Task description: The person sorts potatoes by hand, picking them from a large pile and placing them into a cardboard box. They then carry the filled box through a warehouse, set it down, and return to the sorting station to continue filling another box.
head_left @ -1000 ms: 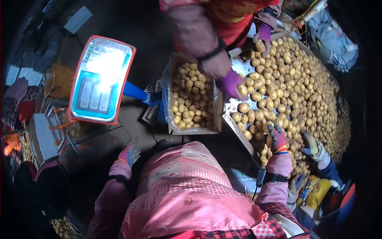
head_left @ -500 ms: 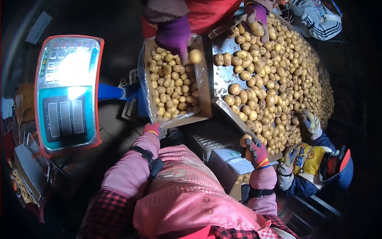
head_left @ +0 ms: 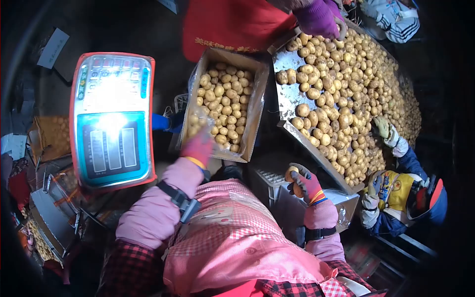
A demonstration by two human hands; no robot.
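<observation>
My left hand [head_left: 199,146], in a pink and red work glove, is over the near left corner of a cardboard box [head_left: 255,131] lined with clear plastic. Motion smears its fingers, and a pale blur, perhaps the liner, shows just beyond them. Small yellow potatoes [head_left: 227,99] fill much of the box. My right hand [head_left: 308,184], gloved in grey and red, is closed around two potatoes [head_left: 292,173] beside the near edge of the sorting table.
A metal sorting table [head_left: 289,99] heaped with potatoes stands at right. A lit scale [head_left: 114,123] is at left. A co-worker's purple gloves [head_left: 319,19] reach over the far end; another person's gloved hand [head_left: 381,127] touches the heap at right. A white crate [head_left: 271,180] sits below.
My left hand has moved from the box's near edge to over its left corner. My right hand keeps its potatoes. The co-worker's purple glove has left the box for the heap.
</observation>
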